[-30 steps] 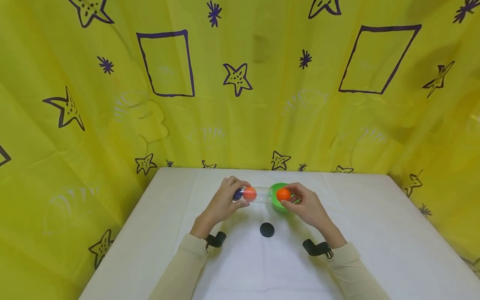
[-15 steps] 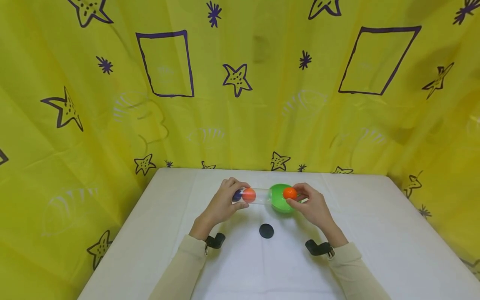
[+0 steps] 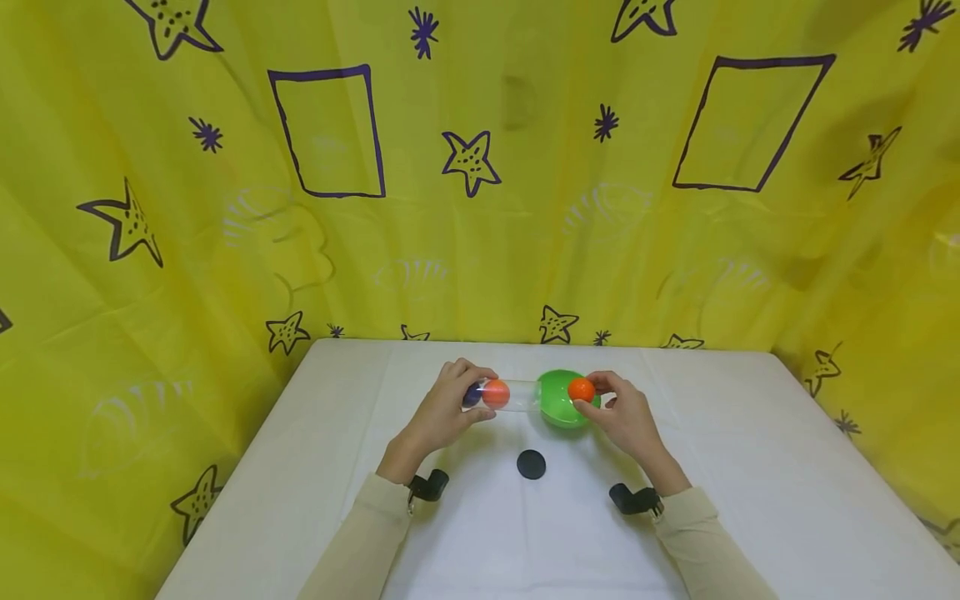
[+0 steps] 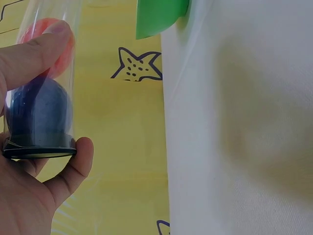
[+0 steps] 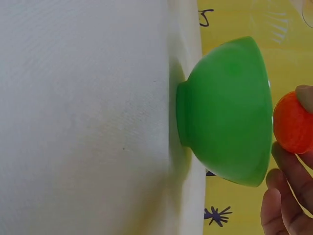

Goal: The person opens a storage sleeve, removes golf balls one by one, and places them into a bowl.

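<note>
My left hand point(image 3: 442, 404) grips a clear tube point(image 3: 523, 396) lying sideways in the head view. Inside it, a dark blue ball point(image 4: 41, 110) sits against the black end cap point(image 4: 41, 152), with a reddish-orange ball point(image 4: 63, 58) beside it. The rest of the tube towards its right end holds nothing. With thumb and fingers, my right hand point(image 3: 628, 417) pinches an orange ball point(image 5: 292, 125) just above the rim of a green bowl point(image 5: 230, 107). In the head view the tube's right end overlaps the bowl's left edge. The bowl stands upright on the table.
On the white-covered table point(image 3: 465, 533), a flat black disc point(image 3: 531, 464) lies nearer to me than the bowl. A yellow curtain point(image 3: 525, 242) with purple drawings hangs behind the table and along both sides. Each wrist carries a black camera mount.
Since a second ago, my right hand has shifted slightly right with the orange ball, away from the tube's end. The left hand keeps its grip on the tube, nearly unmoved.
</note>
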### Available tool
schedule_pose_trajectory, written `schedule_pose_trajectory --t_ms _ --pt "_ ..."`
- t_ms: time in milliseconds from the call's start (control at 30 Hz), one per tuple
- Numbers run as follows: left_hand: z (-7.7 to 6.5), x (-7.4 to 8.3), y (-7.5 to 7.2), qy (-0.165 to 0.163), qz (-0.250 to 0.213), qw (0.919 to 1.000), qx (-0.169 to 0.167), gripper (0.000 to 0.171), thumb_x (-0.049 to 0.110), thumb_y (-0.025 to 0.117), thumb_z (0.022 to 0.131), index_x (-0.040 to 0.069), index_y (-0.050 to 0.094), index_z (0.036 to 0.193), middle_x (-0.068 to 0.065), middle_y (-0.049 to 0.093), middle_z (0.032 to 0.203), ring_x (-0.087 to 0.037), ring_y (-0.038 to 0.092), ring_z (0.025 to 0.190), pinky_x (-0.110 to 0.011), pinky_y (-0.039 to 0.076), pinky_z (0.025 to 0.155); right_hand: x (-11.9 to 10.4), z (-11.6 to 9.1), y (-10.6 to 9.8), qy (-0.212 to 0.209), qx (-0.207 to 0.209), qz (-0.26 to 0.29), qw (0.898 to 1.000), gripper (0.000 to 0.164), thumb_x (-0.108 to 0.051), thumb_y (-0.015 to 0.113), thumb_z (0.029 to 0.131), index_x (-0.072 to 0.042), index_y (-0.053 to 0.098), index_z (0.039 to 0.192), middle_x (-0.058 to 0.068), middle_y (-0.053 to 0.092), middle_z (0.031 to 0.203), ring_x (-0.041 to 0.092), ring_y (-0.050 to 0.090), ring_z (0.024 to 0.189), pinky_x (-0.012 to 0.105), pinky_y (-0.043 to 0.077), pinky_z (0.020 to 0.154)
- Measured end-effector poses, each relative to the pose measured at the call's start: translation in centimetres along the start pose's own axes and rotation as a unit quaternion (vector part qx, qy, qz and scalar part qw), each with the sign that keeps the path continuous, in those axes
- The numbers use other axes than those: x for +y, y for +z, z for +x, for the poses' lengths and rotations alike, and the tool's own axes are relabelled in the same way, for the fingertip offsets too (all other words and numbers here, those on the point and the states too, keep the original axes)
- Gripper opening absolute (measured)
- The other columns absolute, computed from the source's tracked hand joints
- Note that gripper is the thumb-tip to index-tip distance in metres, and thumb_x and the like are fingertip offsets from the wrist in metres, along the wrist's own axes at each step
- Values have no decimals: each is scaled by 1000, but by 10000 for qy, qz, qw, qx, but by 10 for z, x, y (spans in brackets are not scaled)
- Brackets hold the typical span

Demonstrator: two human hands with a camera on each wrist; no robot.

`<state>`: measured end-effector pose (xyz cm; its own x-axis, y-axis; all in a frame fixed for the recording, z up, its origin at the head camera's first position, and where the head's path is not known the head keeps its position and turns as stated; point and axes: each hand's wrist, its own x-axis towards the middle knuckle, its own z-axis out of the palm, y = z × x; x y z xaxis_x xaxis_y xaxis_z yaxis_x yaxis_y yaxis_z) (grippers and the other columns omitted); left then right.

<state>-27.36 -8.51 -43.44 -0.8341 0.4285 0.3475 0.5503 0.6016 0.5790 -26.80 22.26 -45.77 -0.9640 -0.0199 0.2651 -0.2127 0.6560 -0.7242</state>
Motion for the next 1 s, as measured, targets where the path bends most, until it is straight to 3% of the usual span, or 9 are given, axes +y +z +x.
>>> schedule_pose_trajectory --t_ms 167,300,633,833,1000 --pt "0 -1 1 -12 -9 10000 11 50 20 84 85 16 64 131 -4 57 121 -19 45 109 -35 49 92 3 1 5 -35 62 -99 9999 43 -18 80 89 1 64 124 23 60 131 38 50 122 47 48 95" --pt "0 -1 0 -11 -13 10000 13 50 20 84 85 15 64 130 -5 57 120 -19 45 109 -36 49 91 5 1 8 109 -26 -19 9999 41 -17 80 89 1 65 122 24 52 139 40 39 129 53 45 100" --pt "0 2 1 -25 -64 9999 -74 49 20 84 85 15 64 130 -4 57 119 -19 45 109 -36 50 92 7 -1 12 435 -218 22 9988 40 -20 78 91 2 64 121 25 45 143 41 34 130 54 44 103" --pt "0 4 1 -39 -94 9999 -125 49 18 84 85 15 64 130 -4 57 119 -19 45 108 -35 49 90 9 0 12 526 107 118 9985 22 -14 67 97 -1 69 114 22 49 142 40 38 132 50 45 101" --pt "-1 5 -1 -15 -17 9999 -129 48 19 83 85 14 64 130 -5 57 119 -19 45 108 -35 49 90 9 0 11 525 182 82 9984 23 -13 64 99 -1 69 117 21 51 141 40 41 131 49 46 101"
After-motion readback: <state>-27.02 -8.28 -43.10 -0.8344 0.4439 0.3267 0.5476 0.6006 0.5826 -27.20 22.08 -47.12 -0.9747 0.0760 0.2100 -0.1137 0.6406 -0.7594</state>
